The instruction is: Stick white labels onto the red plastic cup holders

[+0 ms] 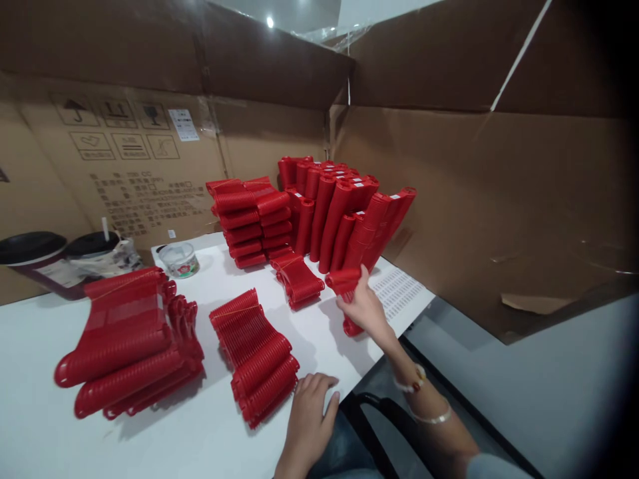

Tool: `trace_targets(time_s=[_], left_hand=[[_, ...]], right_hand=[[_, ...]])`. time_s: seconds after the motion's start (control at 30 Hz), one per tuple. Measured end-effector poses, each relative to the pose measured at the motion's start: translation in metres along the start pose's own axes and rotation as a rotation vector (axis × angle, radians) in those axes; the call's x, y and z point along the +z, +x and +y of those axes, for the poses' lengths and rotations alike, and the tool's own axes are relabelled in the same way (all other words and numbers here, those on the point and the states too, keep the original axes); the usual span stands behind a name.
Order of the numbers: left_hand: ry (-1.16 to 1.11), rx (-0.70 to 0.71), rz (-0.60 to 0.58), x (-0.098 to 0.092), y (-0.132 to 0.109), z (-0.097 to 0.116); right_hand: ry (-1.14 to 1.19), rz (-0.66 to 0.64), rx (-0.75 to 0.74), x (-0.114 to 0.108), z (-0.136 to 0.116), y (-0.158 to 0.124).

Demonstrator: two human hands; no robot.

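Note:
My right hand [364,309] grips a small bundle of red plastic hangers [345,283], which it holds upright just above the white table [164,439]. A printed label sheet [398,293] lies beside that hand. My left hand [309,414] rests empty on the table's front edge, fingers curled, next to a tied stack of red hangers [259,352]. A larger tied stack [122,339] lies further left. A short stack [298,279] sits ahead of my hands, and taller piles [244,219] and upright rows [334,216] stand behind it.
Cardboard sheets [449,199] printed with packing symbols wall off the table's back and right. Two black-lidded cups [34,256] and a clear plastic tub [178,259] stand at the back left. A dark chair back [379,426] sits below the table's right edge.

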State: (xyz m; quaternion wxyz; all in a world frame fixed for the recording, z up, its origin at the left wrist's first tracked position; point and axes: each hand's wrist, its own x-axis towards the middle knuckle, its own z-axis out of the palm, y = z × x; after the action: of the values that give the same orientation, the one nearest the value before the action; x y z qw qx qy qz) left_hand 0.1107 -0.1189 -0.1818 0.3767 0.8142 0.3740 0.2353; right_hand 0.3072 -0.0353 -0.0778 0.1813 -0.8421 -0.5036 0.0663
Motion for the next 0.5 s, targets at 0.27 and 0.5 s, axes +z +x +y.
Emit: trace_targets(time_s=[0.27, 0.5], left_hand=[[-0.036, -0.031, 0.014, -0.001, -0.003, 0.002], [-0.041, -0.044, 0.016, -0.001, -0.002, 0.001]], right_hand=[[-0.064, -0.096, -0.242, 0.011, -0.135, 0.092], [-0.092, -0.103, -0.183, 0.040, -0.153, 0.105]])
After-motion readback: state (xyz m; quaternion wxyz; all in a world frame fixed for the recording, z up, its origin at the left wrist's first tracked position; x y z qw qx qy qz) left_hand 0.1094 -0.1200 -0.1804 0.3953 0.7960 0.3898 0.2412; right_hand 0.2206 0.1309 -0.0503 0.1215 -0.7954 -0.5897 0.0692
